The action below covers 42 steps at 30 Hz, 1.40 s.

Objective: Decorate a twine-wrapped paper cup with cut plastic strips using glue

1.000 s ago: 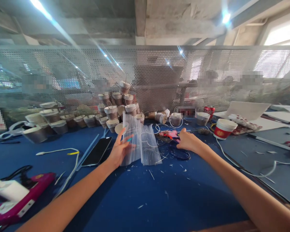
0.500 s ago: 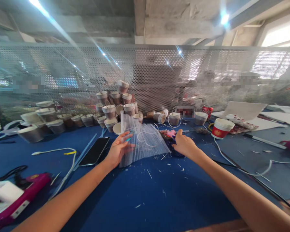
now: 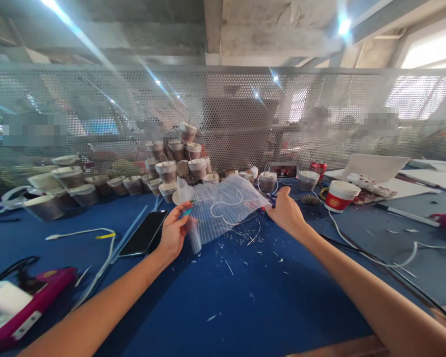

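Sheet (image 3: pixel 232 206) (translucent, pleated) in left hand (image 3: pixel 174 232)

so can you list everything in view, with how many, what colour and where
pleated sheet: 1, clear, between the hands
teal item: 1, teal, at the left fingers
phone: 1, black, left of sheet
pots: many, brownish with pale rims, back and left
power strip: 1, magenta, near left edge
paper cups: one stack, red and white, right
cans: 2, red, back right
scraps: many, white, on table
mesh screen: 1, grey, across back
table: 1, blue, underneath
small tangled or blurred items: count and colour unclear, mostly back and right
left hand: 1, bare, sheet's left side
right hand: 1, bare, sheet's right edge
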Each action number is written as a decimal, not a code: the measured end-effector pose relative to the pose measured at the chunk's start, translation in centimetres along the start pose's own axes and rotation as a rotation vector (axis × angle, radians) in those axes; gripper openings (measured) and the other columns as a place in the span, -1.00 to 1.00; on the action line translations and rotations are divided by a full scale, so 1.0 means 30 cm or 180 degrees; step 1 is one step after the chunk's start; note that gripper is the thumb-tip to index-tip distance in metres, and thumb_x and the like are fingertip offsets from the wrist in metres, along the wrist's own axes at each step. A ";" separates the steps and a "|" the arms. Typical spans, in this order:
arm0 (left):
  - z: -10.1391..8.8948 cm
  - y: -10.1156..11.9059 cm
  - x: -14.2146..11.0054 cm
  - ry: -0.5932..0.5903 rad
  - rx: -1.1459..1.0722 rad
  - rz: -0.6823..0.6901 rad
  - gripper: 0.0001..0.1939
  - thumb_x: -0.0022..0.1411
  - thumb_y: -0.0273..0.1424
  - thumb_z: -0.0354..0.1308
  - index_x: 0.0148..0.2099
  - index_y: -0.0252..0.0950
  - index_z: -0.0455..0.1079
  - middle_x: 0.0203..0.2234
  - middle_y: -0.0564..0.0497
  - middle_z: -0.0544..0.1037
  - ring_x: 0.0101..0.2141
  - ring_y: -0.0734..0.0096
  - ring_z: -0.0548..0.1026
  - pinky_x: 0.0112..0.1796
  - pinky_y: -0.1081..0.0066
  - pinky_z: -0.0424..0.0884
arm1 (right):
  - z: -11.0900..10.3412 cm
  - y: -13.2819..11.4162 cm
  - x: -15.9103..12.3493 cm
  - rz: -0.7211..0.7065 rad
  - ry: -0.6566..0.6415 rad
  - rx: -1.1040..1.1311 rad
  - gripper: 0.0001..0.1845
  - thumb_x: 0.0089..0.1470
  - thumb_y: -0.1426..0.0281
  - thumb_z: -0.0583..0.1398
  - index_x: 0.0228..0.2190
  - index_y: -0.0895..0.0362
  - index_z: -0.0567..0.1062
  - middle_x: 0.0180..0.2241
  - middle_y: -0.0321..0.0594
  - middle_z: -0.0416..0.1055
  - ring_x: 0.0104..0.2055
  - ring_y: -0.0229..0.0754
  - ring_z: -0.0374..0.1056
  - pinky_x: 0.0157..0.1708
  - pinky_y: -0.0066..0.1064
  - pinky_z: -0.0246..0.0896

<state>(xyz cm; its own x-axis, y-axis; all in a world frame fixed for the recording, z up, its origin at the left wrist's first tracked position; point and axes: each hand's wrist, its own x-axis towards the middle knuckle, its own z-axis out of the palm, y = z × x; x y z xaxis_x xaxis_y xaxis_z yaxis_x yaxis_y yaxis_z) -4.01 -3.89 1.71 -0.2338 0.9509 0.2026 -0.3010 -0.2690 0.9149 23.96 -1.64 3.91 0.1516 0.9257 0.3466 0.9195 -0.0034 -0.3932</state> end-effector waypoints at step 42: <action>-0.036 0.001 0.023 -0.0320 0.0143 -0.0088 -0.80 -0.20 -0.49 0.03 -0.38 -0.32 0.26 -0.67 0.15 0.37 -0.74 0.59 0.30 -0.70 0.58 0.20 | 0.070 0.117 0.075 0.0128 0.0121 -0.0064 -0.22 -0.23 0.24 0.21 0.07 0.16 0.17 -0.32 -0.08 0.46 -0.23 -0.01 0.37 -0.36 -0.33 0.19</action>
<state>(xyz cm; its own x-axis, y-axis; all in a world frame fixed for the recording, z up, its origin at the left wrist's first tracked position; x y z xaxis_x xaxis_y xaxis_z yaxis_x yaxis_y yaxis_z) -5.16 -3.42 1.49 -0.1314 0.9690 0.2092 -0.2638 -0.2375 0.9349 26.77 1.22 1.53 0.2021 0.9096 0.3631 0.9194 -0.0484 -0.3904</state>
